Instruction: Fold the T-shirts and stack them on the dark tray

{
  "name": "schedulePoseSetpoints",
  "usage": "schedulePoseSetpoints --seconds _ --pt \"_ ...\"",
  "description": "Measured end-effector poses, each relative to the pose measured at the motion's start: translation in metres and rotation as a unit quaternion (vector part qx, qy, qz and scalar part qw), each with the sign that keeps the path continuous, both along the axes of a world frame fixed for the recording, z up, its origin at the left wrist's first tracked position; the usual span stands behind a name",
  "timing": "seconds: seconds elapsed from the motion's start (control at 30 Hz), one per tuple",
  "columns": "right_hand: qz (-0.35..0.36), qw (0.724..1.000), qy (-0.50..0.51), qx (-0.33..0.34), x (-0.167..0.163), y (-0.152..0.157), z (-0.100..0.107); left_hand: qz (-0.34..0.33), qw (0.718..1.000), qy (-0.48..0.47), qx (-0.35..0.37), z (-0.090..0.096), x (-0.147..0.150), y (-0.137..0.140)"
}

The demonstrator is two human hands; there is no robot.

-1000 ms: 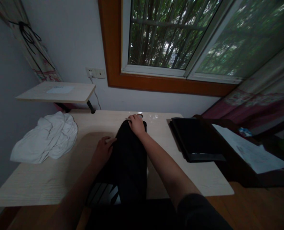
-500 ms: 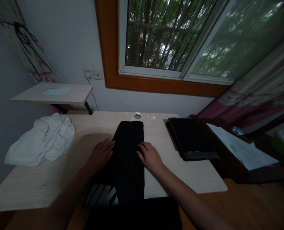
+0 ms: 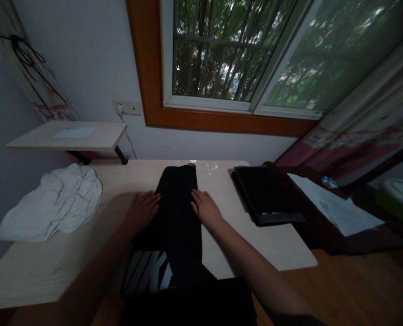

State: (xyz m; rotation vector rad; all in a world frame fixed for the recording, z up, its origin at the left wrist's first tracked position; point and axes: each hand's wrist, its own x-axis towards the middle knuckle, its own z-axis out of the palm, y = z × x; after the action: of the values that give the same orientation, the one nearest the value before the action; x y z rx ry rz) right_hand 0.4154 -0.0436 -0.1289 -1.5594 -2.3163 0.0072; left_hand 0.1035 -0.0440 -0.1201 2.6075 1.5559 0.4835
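Note:
A black garment (image 3: 179, 203) lies folded in a long narrow strip on the pale wooden desk (image 3: 218, 181). Near my body, bold white stripes and shapes are printed on it, and its near end merges with my dark clothing. My left hand (image 3: 142, 212) rests on the left edge of the garment, fingers stretched out flat. On the opposite edge my right hand (image 3: 206, 208) lies with fingertips touching the cloth and fingers extended. Neither hand grips the fabric.
A crumpled white cloth (image 3: 55, 201) lies at the desk's left. Above it stands a small raised shelf (image 3: 103, 132) with a paper. On the right are a black folder-like object (image 3: 269, 192) and a white sheet (image 3: 330, 203). A window (image 3: 228, 59) is behind.
Both hands and the garment have shifted slightly away from me, and more of the white print shows. The garment's far end now reaches the round hole in the desk. The view has moved slightly.

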Motion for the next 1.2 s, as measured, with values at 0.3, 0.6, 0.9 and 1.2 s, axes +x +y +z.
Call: schedulePoseSetpoints --seconds 0.3,0.6,0.9,1.2 --pt "0.002 1.000 -0.002 -0.011 -0.005 0.059 -0.005 0.037 0.999 0.009 0.002 -0.005 0.004 0.039" --pt "-0.017 1.000 -0.001 -0.004 0.001 0.099 -0.003 0.048 0.999 0.000 0.004 -0.004 0.014 0.079" --pt "-0.040 0.997 0.021 -0.060 0.001 0.109 0.005 0.064 0.998 -0.029 -0.005 0.003 0.027 0.083" --pt "0.012 0.996 0.092 0.005 -0.006 0.024 0.008 -0.012 0.999 -0.009 0.031 0.002 0.024 0.039"
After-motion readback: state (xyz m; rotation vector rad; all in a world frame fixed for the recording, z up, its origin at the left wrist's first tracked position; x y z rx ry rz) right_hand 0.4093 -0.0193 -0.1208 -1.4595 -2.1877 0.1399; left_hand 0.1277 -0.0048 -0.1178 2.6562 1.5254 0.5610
